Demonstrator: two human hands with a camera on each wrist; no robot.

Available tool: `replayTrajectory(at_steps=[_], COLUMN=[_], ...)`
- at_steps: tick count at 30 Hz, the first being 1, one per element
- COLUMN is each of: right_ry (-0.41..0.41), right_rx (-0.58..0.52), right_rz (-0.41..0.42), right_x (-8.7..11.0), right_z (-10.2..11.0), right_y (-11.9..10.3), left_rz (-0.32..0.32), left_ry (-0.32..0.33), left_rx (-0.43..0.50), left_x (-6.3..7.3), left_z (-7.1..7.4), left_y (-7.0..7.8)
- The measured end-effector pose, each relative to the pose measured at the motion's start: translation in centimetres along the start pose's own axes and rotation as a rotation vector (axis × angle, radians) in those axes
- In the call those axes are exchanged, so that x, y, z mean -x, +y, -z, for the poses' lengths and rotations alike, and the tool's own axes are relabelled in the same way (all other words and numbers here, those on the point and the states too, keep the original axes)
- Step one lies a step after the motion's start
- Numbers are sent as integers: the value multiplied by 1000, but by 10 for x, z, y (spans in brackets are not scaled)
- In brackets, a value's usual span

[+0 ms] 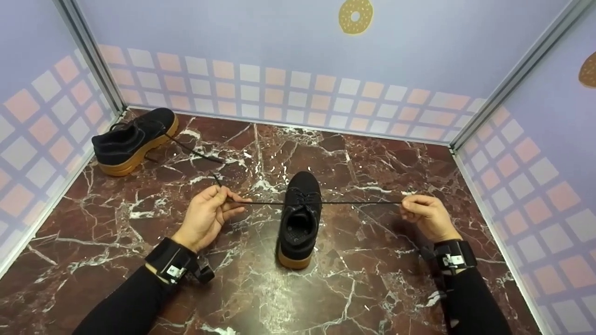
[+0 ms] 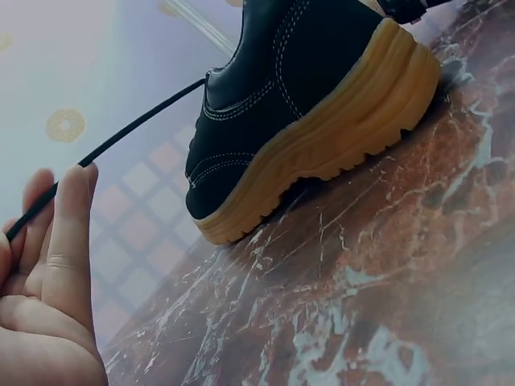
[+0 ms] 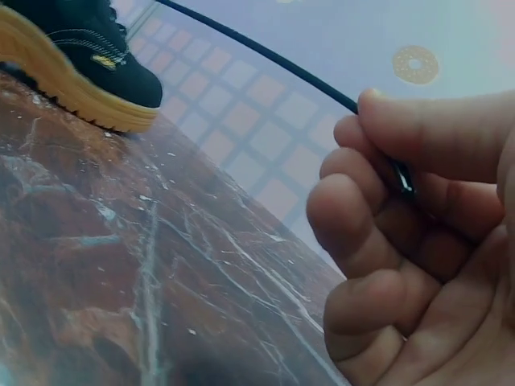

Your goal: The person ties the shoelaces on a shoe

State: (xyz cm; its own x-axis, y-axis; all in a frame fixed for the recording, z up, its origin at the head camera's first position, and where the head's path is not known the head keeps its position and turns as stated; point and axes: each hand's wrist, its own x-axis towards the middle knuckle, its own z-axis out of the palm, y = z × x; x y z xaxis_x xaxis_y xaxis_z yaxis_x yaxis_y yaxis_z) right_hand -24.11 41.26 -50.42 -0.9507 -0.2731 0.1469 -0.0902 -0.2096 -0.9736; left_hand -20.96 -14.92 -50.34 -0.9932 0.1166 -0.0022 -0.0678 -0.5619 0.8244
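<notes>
A black shoe (image 1: pixel 302 185) with a tan sole stands upright in the middle of the table, its toe pointing to the back wall. Its black shoelace (image 1: pixel 358 203) is drawn out straight to both sides. To the left of the shoe, my left hand (image 1: pixel 205 217) pinches one side of the lace, and the loose end sticks up past the fingers. On the other side, my right hand (image 1: pixel 429 216) grips the opposite end between thumb and curled fingers. The shiny lace tip (image 3: pixel 404 178) shows below the thumb in the right wrist view.
A second black shoe (image 1: pixel 135 142) with a tan sole stands at the back left, one loose lace (image 1: pixel 195 152) trailing over the marbled table (image 1: pixel 279 307). Pale panels with a checkered band (image 1: pixel 298 98) enclose the table at the back and both sides.
</notes>
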Motion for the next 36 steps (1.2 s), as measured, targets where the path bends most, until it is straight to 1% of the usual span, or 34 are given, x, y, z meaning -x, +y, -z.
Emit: replayTrajectory(at_steps=[2, 5, 8, 10, 13, 17, 20, 22, 24, 25, 27, 29, 30, 32, 34, 36], right_ry=[37, 94, 142, 158, 180, 196, 182, 195, 222, 228, 200, 139, 105, 58, 48, 71], right_rx=[11, 52, 136, 210, 389, 673, 810, 865, 891, 890, 818, 737, 713, 656, 635, 615], right_rz=[-21, -83, -152, -173, -159, -118, -79, -42, -12, -15, -67, -149, -185, -240, -253, -262], right_x=[0, -4, -12, -18, -27, -37, -42, -43, -44, -44, -44, -44, -44, -45, -46, -49], right_z=[1, -3, -13, -21, -35, -54, -68, -77, -88, -94, -109, -126, -135, -152, -166, -177], right_y=[0, 2, 6, 9, 12, 15, 16, 16, 15, 15, 16, 18, 20, 23, 26, 27], left_rz=[6, 30, 68, 95, 154, 270, 351, 382, 389, 381, 344, 291, 267, 221, 189, 174], left_ry=[14, 49, 67, 70, 58, 16, -28, -54, -74, -82, -83, -79, -77, -67, -54, -32], left_rx=[-26, -74, -130, -159, -227, -385, -492, -540, -580, -603, -664, -741, -776, -833, -843, -820], left_x=[-2, -7, -14, -20, -25, -25, -21, -17, -13, -11, -8, -6, -6, -6, -7, -8], left_z=[-1, -2, -6, -9, -13, -20, -28, -35, -43, -47, -56, -65, -69, -76, -82, -86], left_y=[-1, -4, -8, -10, -13, -12, -12, -13, -16, -18, -21, -25, -27, -30, -32, -32])
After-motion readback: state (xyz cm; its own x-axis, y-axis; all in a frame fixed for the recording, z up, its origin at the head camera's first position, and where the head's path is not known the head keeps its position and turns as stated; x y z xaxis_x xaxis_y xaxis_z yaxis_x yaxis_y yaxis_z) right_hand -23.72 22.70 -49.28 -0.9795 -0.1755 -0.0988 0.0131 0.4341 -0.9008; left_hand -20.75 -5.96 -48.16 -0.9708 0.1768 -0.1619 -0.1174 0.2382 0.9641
